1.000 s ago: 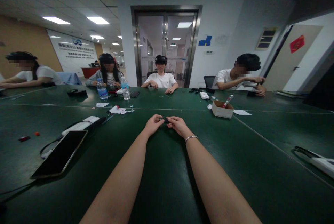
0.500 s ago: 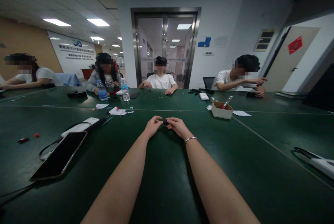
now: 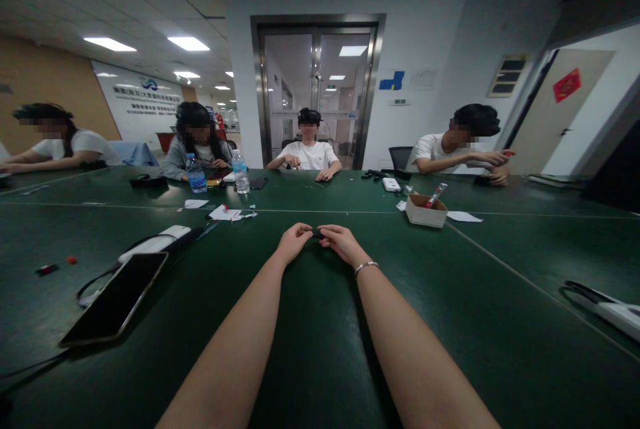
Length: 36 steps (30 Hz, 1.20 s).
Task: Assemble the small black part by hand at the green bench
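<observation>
A small dark object (image 3: 317, 233) is pinched between my two hands, just above the green table (image 3: 320, 349). My left hand (image 3: 295, 242) closes its thumb and fingers on the object's left end. On the other end, my right hand (image 3: 341, 243) has its fingertips together, with a silver bracelet (image 3: 367, 268) at the wrist. Both forearms reach forward from the bottom of the view. What the object is cannot be made out.
A phone (image 3: 116, 299) and a white device (image 3: 155, 242) with cables lie at left. Small bottles (image 3: 195, 174) and paper scraps (image 3: 226, 213) stand farther back. An open box (image 3: 426, 212) is at right. Several people sit across the table; another white device (image 3: 613, 312) lies far right.
My hands and the dark object have hardly moved. Across the table, the long-haired person at left has raised their head slightly, and another person's hand has shifted a little.
</observation>
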Each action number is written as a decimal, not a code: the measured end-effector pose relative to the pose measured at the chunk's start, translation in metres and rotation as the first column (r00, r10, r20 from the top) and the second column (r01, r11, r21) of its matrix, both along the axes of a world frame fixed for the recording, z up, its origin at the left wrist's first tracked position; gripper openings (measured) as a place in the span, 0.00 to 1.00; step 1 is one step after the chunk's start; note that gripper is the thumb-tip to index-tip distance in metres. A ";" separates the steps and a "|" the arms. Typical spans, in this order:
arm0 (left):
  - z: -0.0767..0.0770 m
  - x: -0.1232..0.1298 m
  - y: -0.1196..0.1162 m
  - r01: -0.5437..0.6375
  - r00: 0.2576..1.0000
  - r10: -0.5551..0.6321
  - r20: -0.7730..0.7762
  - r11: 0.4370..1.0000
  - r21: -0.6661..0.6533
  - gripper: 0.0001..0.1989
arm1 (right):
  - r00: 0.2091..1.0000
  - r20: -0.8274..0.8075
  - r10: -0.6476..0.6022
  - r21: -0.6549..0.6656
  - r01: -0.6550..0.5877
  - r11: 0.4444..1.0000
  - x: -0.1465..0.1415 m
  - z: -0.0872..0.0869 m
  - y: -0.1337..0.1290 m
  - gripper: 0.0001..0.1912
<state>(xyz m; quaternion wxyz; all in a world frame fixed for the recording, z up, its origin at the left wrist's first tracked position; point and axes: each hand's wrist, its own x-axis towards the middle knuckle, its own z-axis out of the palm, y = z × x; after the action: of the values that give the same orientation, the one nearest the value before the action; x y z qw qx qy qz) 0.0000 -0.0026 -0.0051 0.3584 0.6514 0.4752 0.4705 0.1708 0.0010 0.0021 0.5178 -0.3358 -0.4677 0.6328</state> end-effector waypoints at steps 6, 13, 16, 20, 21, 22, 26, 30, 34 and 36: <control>-0.004 0.001 0.004 0.030 0.999 -0.030 0.017 0.999 0.028 0.13 | 1.000 0.006 0.006 0.003 -0.006 1.000 0.000 0.000 0.000 0.07; -0.004 0.001 0.003 0.042 0.999 -0.042 0.003 0.999 0.023 0.14 | 1.000 0.012 0.004 -0.011 -0.003 1.000 0.000 0.001 0.000 0.06; -0.003 0.001 0.002 0.046 0.999 -0.046 0.025 0.999 0.028 0.14 | 1.000 0.007 0.003 -0.015 -0.003 1.000 0.000 0.001 0.000 0.06; 0.000 0.001 0.000 0.056 0.998 -0.056 0.033 0.998 0.005 0.14 | 1.000 0.004 0.009 -0.002 -0.009 1.000 0.000 0.001 0.001 0.06; 0.000 0.001 0.000 0.046 0.999 -0.047 0.023 0.999 0.020 0.13 | 1.000 0.004 0.006 -0.004 -0.006 1.000 0.000 0.000 0.001 0.06; 0.001 0.001 -0.001 0.040 0.999 -0.041 0.016 0.999 0.035 0.13 | 1.000 0.005 0.003 -0.009 -0.003 1.000 0.000 0.000 0.001 0.06; 0.000 0.000 0.000 0.067 0.997 -0.068 0.041 0.997 0.032 0.13 | 1.000 0.005 0.002 -0.014 -0.002 1.000 0.000 0.001 0.001 0.06; 0.001 0.002 0.000 0.107 0.991 -0.104 0.082 0.994 -0.029 0.14 | 1.000 0.012 0.003 -0.007 -0.003 1.000 0.000 0.001 0.000 0.06; 0.003 0.003 -0.002 0.079 0.995 -0.079 0.059 0.997 -0.010 0.15 | 1.000 0.013 -0.002 -0.003 0.002 1.000 0.000 0.001 0.000 0.06; 0.004 0.003 -0.003 0.090 0.995 -0.089 0.052 0.996 -0.008 0.15 | 1.000 0.010 0.004 0.006 -0.004 1.000 0.001 0.001 0.000 0.06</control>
<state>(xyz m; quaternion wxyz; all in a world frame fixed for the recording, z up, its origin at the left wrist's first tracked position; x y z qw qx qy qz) 0.0030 -0.0055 -0.0011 0.3948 0.6578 0.4385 0.4682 0.1713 0.0009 0.0029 0.5151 -0.3364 -0.4727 0.6309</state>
